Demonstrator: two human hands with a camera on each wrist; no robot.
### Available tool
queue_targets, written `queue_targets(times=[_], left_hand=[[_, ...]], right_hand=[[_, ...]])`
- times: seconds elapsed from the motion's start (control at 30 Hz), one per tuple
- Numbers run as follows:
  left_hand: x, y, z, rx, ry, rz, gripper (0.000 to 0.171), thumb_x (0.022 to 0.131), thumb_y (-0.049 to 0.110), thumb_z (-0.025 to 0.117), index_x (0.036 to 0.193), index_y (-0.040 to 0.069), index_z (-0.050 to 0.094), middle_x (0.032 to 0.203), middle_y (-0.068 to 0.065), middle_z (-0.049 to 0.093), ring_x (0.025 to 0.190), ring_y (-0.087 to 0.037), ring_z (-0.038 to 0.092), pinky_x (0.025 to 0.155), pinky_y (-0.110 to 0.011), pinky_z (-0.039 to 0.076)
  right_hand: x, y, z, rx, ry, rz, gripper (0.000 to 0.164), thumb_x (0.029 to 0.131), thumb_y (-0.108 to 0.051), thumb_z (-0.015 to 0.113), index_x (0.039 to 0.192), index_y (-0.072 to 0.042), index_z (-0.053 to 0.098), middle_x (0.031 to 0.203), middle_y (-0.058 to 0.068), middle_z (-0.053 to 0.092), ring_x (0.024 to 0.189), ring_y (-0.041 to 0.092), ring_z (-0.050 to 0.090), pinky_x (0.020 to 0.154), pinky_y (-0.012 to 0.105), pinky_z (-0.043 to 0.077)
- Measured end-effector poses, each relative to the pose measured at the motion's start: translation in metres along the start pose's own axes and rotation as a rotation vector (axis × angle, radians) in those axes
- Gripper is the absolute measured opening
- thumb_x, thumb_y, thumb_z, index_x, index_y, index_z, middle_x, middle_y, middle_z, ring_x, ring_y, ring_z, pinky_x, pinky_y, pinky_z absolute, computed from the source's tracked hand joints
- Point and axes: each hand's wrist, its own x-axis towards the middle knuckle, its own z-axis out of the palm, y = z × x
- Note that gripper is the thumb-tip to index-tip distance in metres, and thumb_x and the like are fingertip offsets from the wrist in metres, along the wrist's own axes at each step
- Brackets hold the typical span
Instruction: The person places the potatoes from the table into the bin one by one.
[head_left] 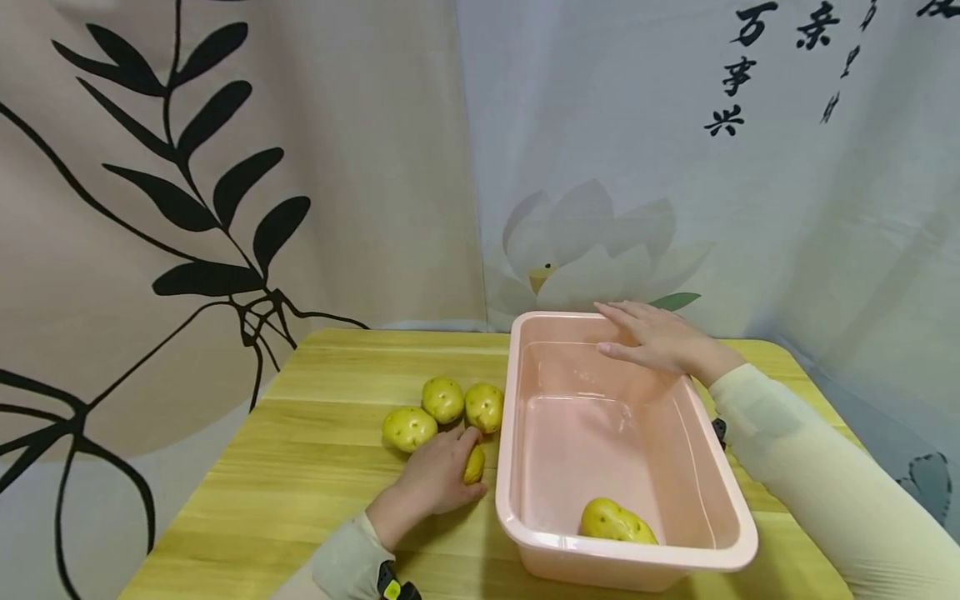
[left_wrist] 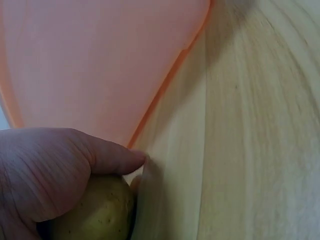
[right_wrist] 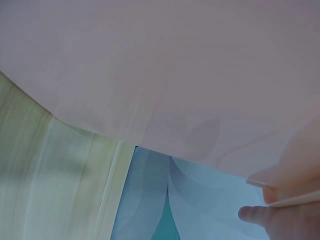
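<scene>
Fingers of the left hand [head_left: 435,477] curl round a potato [head_left: 474,465] on the wood table [head_left: 315,450], just left of the pink tub [head_left: 504,450]. Three more potatoes [head_left: 442,400] sit just beyond. Right hand [head_left: 652,337] rests on the tub's far right corner, fingers near straight, thumb inside. Another potato [head_left: 617,522] lies in the tub's near end.

Glossy smooth plastic basin [head_left: 570,450], wood-grained tabletop [head_left: 322,450], matt cloth backdrop [head_left: 397,167], smooth-skinned potatoes [head_left: 408,429] with small pits
</scene>
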Motion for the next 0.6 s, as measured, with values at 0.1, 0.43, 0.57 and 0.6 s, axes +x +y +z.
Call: queue_targets(times=[0.1, 0.43, 0.57, 0.6], left_hand=[[-0.001, -0.001, 0.0, -0.013, 0.02, 0.005, 0.058, 0.069, 0.036, 0.081, 0.116, 0.015, 0.054, 0.102, -0.002, 0.061, 0.091, -0.022, 0.059, 0.075, -0.04, 0.05], [0.0, -0.005, -0.005, -0.168, 0.062, -0.055, 0.061, 0.067, 0.03, 0.076, 0.123, 0.013, 0.059, 0.121, -0.003, 0.061, 0.106, -0.021, 0.059, 0.088, -0.041, 0.049], [0.0, -0.009, -0.007, -0.234, 0.102, -0.049, 0.059, 0.068, 0.027, 0.073, 0.124, 0.014, 0.06, 0.122, -0.003, 0.061, 0.106, -0.02, 0.058, 0.088, -0.04, 0.049], [0.0, -0.011, -0.007, -0.249, 0.111, -0.049, 0.058, 0.068, 0.026, 0.072, 0.124, 0.015, 0.06, 0.121, -0.002, 0.061, 0.106, -0.019, 0.058, 0.088, -0.04, 0.049]], right_hand=[[0.001, 0.001, 0.001, 0.002, 0.004, 0.006, 0.08, 0.09, -0.069, 0.043, 0.154, -0.026, 0.021, 0.157, 0.007, 0.022, 0.143, 0.037, 0.017, 0.109, 0.062, 0.017], [0.002, -0.001, 0.0, 0.012, -0.002, 0.02, 0.082, 0.089, -0.07, 0.042, 0.154, -0.025, 0.021, 0.158, 0.006, 0.021, 0.144, 0.036, 0.016, 0.109, 0.063, 0.017], [0.003, -0.001, 0.001, 0.009, -0.005, 0.018, 0.081, 0.089, -0.069, 0.043, 0.154, -0.026, 0.021, 0.158, 0.006, 0.021, 0.144, 0.036, 0.015, 0.11, 0.062, 0.017], [0.003, -0.002, 0.001, 0.008, -0.007, 0.018, 0.081, 0.09, -0.069, 0.043, 0.154, -0.026, 0.02, 0.158, 0.006, 0.02, 0.144, 0.036, 0.015, 0.11, 0.062, 0.017]])
